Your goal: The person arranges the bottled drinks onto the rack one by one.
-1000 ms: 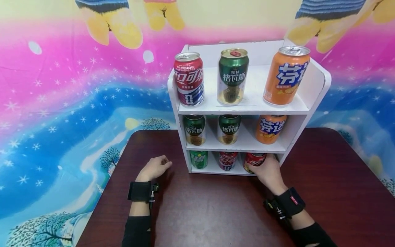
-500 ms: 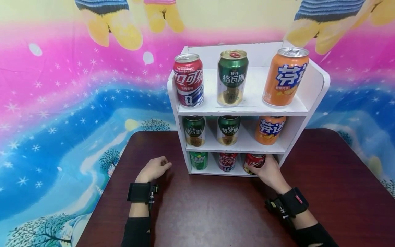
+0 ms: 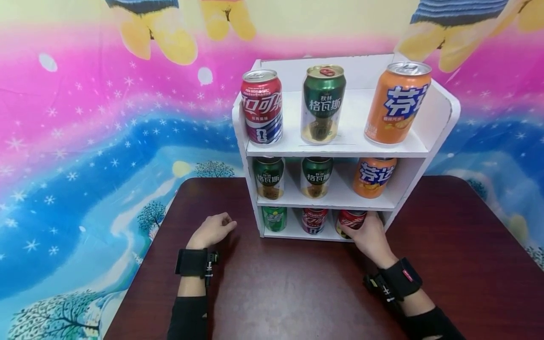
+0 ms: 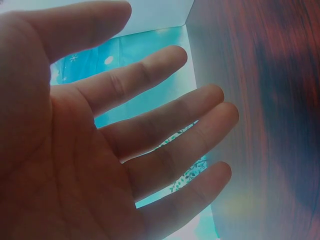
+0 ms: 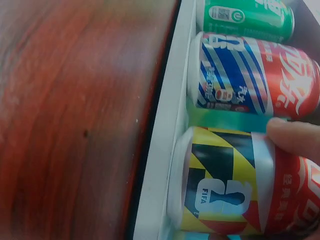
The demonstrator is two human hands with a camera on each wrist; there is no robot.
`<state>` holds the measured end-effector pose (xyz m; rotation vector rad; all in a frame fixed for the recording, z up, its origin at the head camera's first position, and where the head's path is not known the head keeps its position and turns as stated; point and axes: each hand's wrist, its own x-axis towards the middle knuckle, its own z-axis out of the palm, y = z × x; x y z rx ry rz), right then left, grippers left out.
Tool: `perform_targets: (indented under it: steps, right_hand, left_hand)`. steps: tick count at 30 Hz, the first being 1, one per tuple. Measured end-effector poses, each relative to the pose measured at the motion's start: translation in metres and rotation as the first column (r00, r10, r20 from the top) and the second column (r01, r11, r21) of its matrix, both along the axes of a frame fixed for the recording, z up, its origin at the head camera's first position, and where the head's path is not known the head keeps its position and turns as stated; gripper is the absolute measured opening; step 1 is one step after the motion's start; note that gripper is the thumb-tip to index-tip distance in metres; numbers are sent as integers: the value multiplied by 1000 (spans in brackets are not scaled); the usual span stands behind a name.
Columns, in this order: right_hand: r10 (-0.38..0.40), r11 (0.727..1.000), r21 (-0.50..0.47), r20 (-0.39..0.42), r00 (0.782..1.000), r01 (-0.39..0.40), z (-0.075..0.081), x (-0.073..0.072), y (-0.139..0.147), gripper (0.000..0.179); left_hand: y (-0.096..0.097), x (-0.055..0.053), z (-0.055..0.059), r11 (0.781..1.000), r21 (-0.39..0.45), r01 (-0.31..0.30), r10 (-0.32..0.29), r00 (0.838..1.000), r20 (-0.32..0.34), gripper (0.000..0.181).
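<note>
On the bottom shelf of the white rack [image 3: 401,184], at its right end, my right hand [image 3: 370,238] grips a red soda can [image 3: 349,218]. In the right wrist view this can [image 5: 225,182] shows a yellow and black pattern at its base, with one finger [image 5: 295,136] across its red part. The can stays upright on the shelf, and part of my hand around it is hidden. My left hand [image 3: 212,230] rests on the table left of the rack. Its fingers are relaxed and spread in the left wrist view, holding nothing.
A red and blue can [image 3: 314,221] and a green can [image 3: 275,218] share the bottom shelf. Two green cans and an orange can [image 3: 374,177] stand on the middle shelf. Above are a red can [image 3: 261,108], a green can [image 3: 323,105] and an orange can [image 3: 395,111].
</note>
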<state>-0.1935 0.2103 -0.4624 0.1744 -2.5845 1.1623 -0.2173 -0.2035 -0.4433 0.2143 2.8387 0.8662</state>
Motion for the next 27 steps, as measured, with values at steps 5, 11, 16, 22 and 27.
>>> perform_targets:
  steps: [5,11,16,22,27]
  right_hand:
    - [-51,999,6,-12,999,51,0,3,-1,89]
    - [27,999,-36,60,998,-25,0,-1,5,91]
    - [95,992,-96,120,988,-84,0,-4,8,90]
    - [62,997,-55,97,993,-57,0,-4,7,85]
    - [20,999,-30,81,996,-17,0,-3,4,83]
  left_hand:
    - [2,0,1,1000,-3,0,0,1000,0,23]
    - [2,-1,1,1000,-19,4,-3,1000,18,24]
    - [3,-1,1,1000,-28,10,-9,1000,22,24]
    - [3,0,0,999,-27,20,-19,1000,21,25]
    - [2,1,-1,999,-25,27,-26,1000,12,25]
